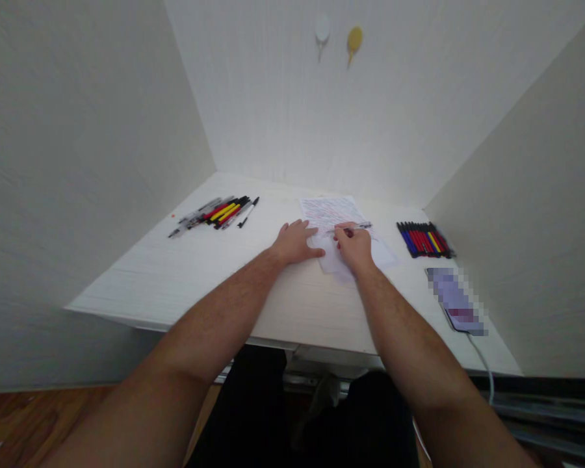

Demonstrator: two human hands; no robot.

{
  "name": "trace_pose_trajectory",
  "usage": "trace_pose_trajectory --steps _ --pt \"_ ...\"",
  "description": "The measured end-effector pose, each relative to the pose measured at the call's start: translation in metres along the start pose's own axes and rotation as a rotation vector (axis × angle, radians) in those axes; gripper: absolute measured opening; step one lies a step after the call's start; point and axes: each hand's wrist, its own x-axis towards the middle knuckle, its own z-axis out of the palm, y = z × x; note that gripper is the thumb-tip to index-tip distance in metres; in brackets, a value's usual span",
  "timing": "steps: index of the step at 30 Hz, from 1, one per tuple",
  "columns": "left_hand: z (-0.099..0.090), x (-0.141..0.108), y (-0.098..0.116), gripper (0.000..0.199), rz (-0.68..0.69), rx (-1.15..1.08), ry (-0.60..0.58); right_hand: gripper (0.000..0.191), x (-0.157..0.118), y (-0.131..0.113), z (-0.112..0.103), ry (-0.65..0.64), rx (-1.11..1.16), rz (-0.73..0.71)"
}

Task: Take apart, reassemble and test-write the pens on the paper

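A sheet of paper [329,208] lies on the white desk, its upper part covered with slanting rows of coloured pen marks and its lower part mostly bare. My right hand [355,249] is closed around a pen [363,225] with a clear barrel, its tip close to the paper's left half. The exact contact of the tip is too blurred to tell. Flat on the sheet's left edge rests my left hand [297,243], fingers spread and thumb pointing toward the right hand. More paper shows beneath the top sheet at its lower right.
Left on the desk lies a loose pile of pens [219,211], with a single white-and-black pen [248,212] beside it. At right, several pens [424,240] lie in a row near a phone [453,299] with a cable [485,364]. Walls enclose the desk; two hooks [354,40] hang behind.
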Motion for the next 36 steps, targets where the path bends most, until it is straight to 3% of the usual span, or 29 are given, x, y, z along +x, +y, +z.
trace_pose_trajectory --steps 7,12,18,20,24,31,36 --pt "-0.002 -0.003 0.002 0.086 -0.001 0.002 -0.001 0.038 0.006 -0.001 -0.008 0.106 0.162 -0.048" --pt "-0.003 -0.003 0.001 0.087 0.012 -0.001 0.000 0.036 0.004 -0.008 -0.011 -0.037 0.244 0.069" --pt "0.000 -0.001 -0.001 0.089 0.015 -0.007 0.016 0.033 -0.007 -0.014 0.002 -0.234 0.027 -0.017" --pt "0.001 -0.001 -0.001 0.090 0.011 -0.006 0.013 0.031 -0.005 -0.013 0.003 -0.196 -0.055 -0.005" --pt "-0.001 0.000 0.000 0.090 -0.002 -0.002 -0.012 0.027 0.001 -0.009 -0.004 -0.003 -0.143 0.085" --pt "-0.002 0.000 0.000 0.088 0.004 0.025 -0.009 0.036 -0.002 -0.012 -0.002 -0.060 0.009 0.053" --pt "-0.002 -0.002 0.001 0.087 -0.008 0.002 -0.002 0.037 0.001 -0.016 -0.008 0.057 -0.027 0.003"
